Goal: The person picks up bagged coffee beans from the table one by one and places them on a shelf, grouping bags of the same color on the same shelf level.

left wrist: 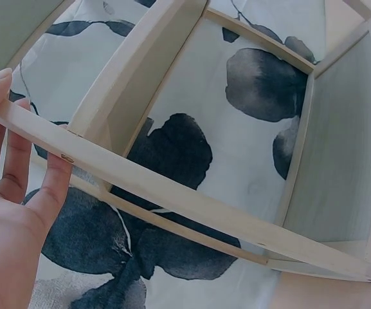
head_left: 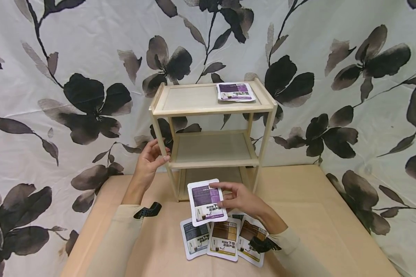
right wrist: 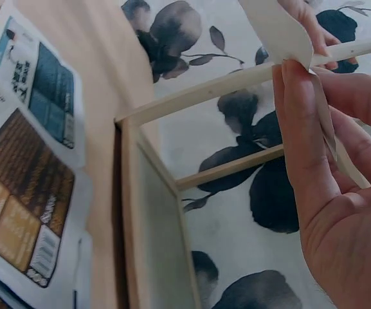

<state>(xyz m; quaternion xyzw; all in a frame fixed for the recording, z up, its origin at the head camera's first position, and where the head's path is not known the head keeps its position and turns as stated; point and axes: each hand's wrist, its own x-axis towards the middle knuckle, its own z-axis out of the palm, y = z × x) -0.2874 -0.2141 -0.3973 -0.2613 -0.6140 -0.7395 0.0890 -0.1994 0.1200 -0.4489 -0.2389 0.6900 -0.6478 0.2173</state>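
A three-tier wooden shelf [head_left: 190, 96] stands in the middle of the table. My left hand [head_left: 148, 163] holds its left front post, thumb on one side and fingers on the other, as the left wrist view shows. In front of the lower tiers, my right hand [head_left: 244, 199] pinches a white-edged packet with a purple label [head_left: 202, 198] by its right edge. Below it lie several more packets: one with a dark blue-grey label [head_left: 195, 237], and brown-labelled ones [head_left: 223, 240], partly overlapping. Purple-labelled packets [head_left: 236, 92] rest at the right of the top tier.
The middle tier [head_left: 213, 148] and the bottom tier [head_left: 211, 175] sit between the posts. A peach-coloured tabletop [head_left: 315, 223] spreads around the shelf. Behind it hangs a white cloth with dark flowers [head_left: 86, 92]. Black straps [head_left: 148, 211] cross both sleeves.
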